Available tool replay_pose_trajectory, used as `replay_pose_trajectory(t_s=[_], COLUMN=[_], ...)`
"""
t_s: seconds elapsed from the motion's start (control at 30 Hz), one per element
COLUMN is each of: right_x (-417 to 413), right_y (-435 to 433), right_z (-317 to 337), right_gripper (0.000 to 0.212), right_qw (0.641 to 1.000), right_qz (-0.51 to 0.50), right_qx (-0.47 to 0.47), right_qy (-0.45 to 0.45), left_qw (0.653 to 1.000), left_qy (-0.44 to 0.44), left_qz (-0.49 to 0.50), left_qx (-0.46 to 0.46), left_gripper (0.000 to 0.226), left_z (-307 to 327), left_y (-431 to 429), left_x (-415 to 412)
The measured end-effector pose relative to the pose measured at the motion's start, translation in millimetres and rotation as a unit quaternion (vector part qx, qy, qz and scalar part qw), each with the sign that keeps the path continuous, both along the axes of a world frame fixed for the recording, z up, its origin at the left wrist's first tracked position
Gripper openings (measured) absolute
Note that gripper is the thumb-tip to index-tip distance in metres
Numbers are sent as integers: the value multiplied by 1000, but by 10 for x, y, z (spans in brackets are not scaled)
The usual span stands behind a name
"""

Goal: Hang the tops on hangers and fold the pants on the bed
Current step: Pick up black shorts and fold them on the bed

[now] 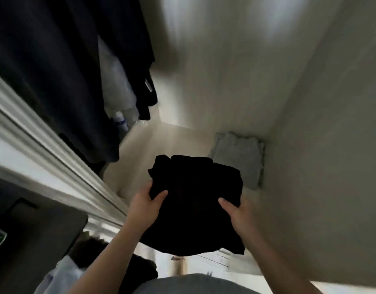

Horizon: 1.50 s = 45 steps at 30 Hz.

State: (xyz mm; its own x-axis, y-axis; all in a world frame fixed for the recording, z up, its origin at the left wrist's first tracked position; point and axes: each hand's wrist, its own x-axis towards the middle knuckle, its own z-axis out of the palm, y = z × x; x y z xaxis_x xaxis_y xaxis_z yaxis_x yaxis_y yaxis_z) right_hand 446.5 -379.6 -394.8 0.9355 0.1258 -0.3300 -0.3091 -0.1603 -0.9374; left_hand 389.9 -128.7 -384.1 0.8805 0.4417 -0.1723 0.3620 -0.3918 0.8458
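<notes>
Narrow closet: wall [331, 124] close on right, hanging dark clothes [55, 71] and door frame [45, 149] crowd left. Pale surface [161, 145] open between. Grey folded garment [238, 158] in far right corner. Black folded garment [195, 200] held near it, left hand [148, 203] and right hand [236, 211] each gripping a side, thumbs on top.

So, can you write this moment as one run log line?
item: folded black garment held in air | left grip: holds left edge | right grip: holds right edge | beyond: grey pile in corner | left: dark clothes hanging
</notes>
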Motion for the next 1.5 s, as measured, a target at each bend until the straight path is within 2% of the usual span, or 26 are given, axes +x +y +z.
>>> replay_pose_trajectory(t_s=[0.13, 0.23, 0.4, 0.47, 0.53, 0.73, 0.8, 0.87, 0.93, 1.0, 1.03, 1.1, 1.17, 1.27, 1.4, 1.5], right_x=[499, 817, 1322, 1514, 1728, 2498, 2738, 2894, 2933, 2859, 2804, 2716, 2718, 2892, 3008, 3087], right_y=[250, 295, 164, 47, -68, -292, -349, -385, -371, -288, -231, -129, -58, -73, -180, -178], right_z=[-84, -149, -287, -387, -511, -849, -1001, -1167, -1320, -1452, -1506, -1618, -1729, -1977, -2379, -2592], right_gripper=[12, 9, 17, 15, 21, 13, 11, 19, 35, 56, 62, 67, 67, 60, 61, 66], right_qw=[997, 993, 982, 977, 971, 959, 950, 936, 919, 885, 866, 832, 816, 817, 790, 777], right_qz=[-71, -109, -163, -188, -211, -265, -288, -303, -273, -222, -198, -138, -65, 4, 45, 14], right_qx=[-22, -40, -73, -84, -88, -84, -119, -179, -284, -408, -459, -535, -571, -576, -610, -629], right_qy=[15, 37, 55, 61, 70, 45, 17, 9, 31, 27, -1, -61, -56, 19, 39, 14], left_qw=[998, 995, 986, 981, 977, 978, 981, 982, 980, 977, 973, 958, 931, 897, 884, 879], left_qy=[16, 22, 33, 35, 42, 3, 0, 31, 89, 118, 96, -7, -58, -3, 47, 40], left_qz=[-62, -96, -159, -184, -202, -199, -185, -179, -177, -164, -158, -180, -239, -325, -341, -339], left_qx=[27, -4, -43, -47, -51, -66, -61, -45, -28, 75, 139, 225, 270, 298, 317, 334], left_gripper=[24, 23, 25, 22, 16, 19, 19, 21, 39, 61, 62, 55, 53, 57, 62, 60], left_z=[-173, -375, -673, -814, -974, -1413, -1559, -1741, -1906, -2025, -2050, -2089, -2182, -2418, -2757, -2830], left_y=[268, 331, 213, 93, -45, -452, -558, -629, -668, -694, -718, -800, -903, -1014, -1031, -1057], left_x=[790, 1302, 2097, 2362, 2626, 3423, 3657, 3797, 3827, 3744, 3676, 3559, 3535, 3659, 3822, 3959])
